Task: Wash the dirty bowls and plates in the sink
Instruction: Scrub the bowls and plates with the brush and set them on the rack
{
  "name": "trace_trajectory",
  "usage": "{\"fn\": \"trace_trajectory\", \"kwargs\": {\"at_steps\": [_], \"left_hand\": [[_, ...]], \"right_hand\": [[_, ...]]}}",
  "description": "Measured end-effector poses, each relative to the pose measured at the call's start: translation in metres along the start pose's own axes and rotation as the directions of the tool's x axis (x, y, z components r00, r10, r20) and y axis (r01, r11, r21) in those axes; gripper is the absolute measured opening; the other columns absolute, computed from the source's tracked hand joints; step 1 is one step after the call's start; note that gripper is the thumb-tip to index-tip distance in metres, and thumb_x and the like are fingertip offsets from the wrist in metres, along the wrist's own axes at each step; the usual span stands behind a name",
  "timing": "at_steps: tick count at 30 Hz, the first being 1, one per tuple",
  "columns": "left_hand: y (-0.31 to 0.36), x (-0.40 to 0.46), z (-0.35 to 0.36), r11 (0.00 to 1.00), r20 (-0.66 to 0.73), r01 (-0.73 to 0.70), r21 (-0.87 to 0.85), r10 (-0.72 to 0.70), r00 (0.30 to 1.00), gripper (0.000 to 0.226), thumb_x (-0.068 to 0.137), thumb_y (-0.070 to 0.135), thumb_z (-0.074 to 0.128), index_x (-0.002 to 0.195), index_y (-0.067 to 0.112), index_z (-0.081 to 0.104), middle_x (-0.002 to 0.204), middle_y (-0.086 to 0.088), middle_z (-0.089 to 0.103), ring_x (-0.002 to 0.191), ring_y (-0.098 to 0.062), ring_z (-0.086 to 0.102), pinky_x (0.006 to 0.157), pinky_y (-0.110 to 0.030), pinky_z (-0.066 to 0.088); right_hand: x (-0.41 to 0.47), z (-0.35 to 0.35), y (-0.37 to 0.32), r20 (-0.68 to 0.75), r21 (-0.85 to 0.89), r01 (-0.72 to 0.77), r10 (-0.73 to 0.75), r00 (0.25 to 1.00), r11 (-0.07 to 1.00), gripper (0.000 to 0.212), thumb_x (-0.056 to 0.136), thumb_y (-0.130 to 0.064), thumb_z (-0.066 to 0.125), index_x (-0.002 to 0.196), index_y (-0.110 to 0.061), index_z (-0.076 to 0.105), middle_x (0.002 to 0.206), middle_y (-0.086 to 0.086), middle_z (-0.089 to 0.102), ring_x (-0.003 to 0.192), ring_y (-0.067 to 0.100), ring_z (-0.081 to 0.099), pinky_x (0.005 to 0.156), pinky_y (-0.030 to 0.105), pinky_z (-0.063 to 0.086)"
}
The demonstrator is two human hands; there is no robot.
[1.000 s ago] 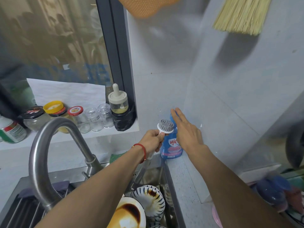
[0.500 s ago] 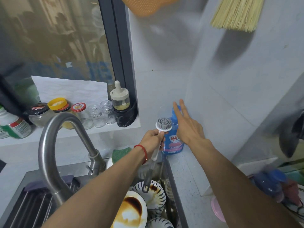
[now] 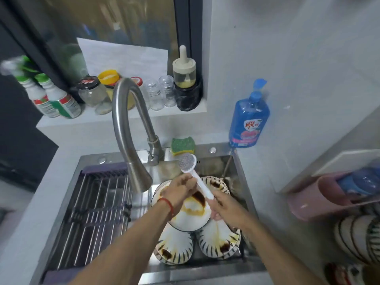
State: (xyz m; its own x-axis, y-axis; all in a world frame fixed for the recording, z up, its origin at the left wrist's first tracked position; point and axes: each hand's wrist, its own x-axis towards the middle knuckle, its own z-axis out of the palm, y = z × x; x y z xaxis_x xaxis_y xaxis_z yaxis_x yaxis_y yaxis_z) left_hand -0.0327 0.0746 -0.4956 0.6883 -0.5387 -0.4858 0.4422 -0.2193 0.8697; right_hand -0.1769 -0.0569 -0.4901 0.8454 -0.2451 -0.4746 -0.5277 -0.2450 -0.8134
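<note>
Two hands, one dish brush, over stained dishes.
Right hand (image 3: 226,206) off detergent bottle (image 3: 247,118) at 1 o'clock; both hands now grip brush (image 3: 195,175) above dirty plate (image 3: 191,214) in sink (image 3: 238,161); left hand (image 3: 178,192) mid-handle; scrubbing likely next.

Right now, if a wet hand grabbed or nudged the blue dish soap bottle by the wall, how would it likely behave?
The dish soap bottle looks nearly full, so probably heavy for its size and hard to slide. It stands tall on a narrow base at the sink corner, so a high nudge could tip it. Its smooth plastic would likely be slippery when wet.
</note>
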Motion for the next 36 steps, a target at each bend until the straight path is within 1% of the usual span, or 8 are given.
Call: {"fn": "trace_trajectory", "kwargs": {"at_steps": [2,4,10,15,21,26,31,36], "left_hand": [[-0.04,-0.002,-0.038,0.862,-0.265,0.115,0.494,0.024,0.964,0.012,0.097,0.013,0.066,0.108,0.018,0.069,0.117,-0.013,0.064,0.099,-0.027,0.063,0.086,-0.03,0.052],[-0.071,-0.007,-0.062,0.65,-0.45,0.334,0.682,0.014,0.893,0.038,0.095,0.021,0.067,0.129,0.007,0.057,0.133,-0.021,0.051,0.119,-0.039,0.054,0.1,-0.037,0.044],[-0.102,0.007,-0.076,0.842,-0.303,0.429,0.329,-0.336,0.892,0.038,0.091,0.001,0.064,0.125,0.01,0.05,0.13,-0.019,0.059,0.11,-0.045,0.064,0.078,-0.06,0.062],[-0.077,-0.013,-0.073,0.905,-0.205,0.418,0.085,-0.394,0.896,0.041,0.094,-0.004,0.064,0.129,0.009,0.045,0.129,-0.02,0.059,0.106,-0.043,0.068,0.045,-0.034,0.059],[-0.067,-0.032,-0.062,0.936,-0.1,0.345,-0.075,-0.351,0.931,0.045,0.089,-0.017,0.059,0.128,0.006,0.051,0.113,-0.019,0.069,0.097,-0.034,0.071,0.063,-0.046,0.065],[-0.056,-0.038,-0.066,0.938,-0.067,0.312,-0.15,-0.325,0.943,0.061,0.085,-0.024,0.048,0.134,0.011,0.055,0.125,-0.022,0.067,0.113,-0.045,0.066,0.063,-0.051,0.065],[-0.05,-0.053,-0.065,0.927,0.011,0.319,-0.198,-0.323,0.946,0.061,0.084,-0.025,0.045,0.132,0.011,0.057,0.12,-0.023,0.069,0.108,-0.044,0.068,0.053,-0.041,0.062],[-0.047,-0.058,-0.064,0.932,0.013,0.308,-0.193,-0.311,0.95,0.064,0.084,-0.024,0.048,0.137,0.011,0.055,0.118,-0.023,0.072,0.102,-0.038,0.073,0.066,-0.052,0.064]], "right_hand": [[-0.008,0.002,0.008,0.031,-0.074,-0.087,0.09,0.995,0.993,0.018,0.107,-0.029,0.051,0.115,-0.015,0.059,0.096,0.008,0.069,0.07,0.016,0.069,0.064,0.03,0.059],[-0.016,0.001,0.017,0.038,-0.22,-0.165,0.177,0.983,0.962,0.013,0.106,-0.026,0.051,0.108,-0.014,0.056,0.096,0.008,0.069,0.063,0.015,0.066,0.057,0.029,0.057],[-0.026,0.016,0.03,-0.132,-0.588,-0.224,0.181,0.975,0.777,0.022,0.103,-0.029,0.055,0.125,-0.024,0.056,0.093,-0.006,0.063,0.078,0.013,0.064,0.071,0.035,0.056],[-0.034,0.04,0.019,-0.156,-0.746,-0.271,0.236,0.959,0.609,0.047,0.101,-0.009,0.041,0.148,-0.016,0.038,0.135,0.01,0.055,0.115,0.031,0.06,0.091,0.041,0.051],[-0.011,0.061,-0.021,-0.18,-0.806,-0.227,0.139,0.974,0.547,0.062,0.098,-0.007,0.043,0.155,-0.011,0.02,0.136,0.018,0.056,0.121,0.037,0.058,0.091,0.046,0.048],[-0.043,0.069,-0.036,0.014,-0.862,0.008,0.009,1.0,0.507,0.062,0.099,-0.008,0.045,0.157,-0.015,0.023,0.119,0.016,0.063,0.107,0.038,0.062,0.074,0.041,0.039],[-0.034,0.049,-0.046,-0.197,-0.813,-0.178,0.026,0.98,0.555,0.056,0.097,-0.006,0.042,0.151,-0.016,0.032,0.123,0.013,0.064,0.108,0.035,0.065,0.081,0.044,0.049],[-0.065,0.069,-0.042,-0.014,-0.846,-0.007,-0.009,1.0,0.533,0.07,0.097,-0.01,0.046,0.159,-0.023,0.016,0.123,0.013,0.062,0.108,0.035,0.063,0.081,0.043,0.046]]}}
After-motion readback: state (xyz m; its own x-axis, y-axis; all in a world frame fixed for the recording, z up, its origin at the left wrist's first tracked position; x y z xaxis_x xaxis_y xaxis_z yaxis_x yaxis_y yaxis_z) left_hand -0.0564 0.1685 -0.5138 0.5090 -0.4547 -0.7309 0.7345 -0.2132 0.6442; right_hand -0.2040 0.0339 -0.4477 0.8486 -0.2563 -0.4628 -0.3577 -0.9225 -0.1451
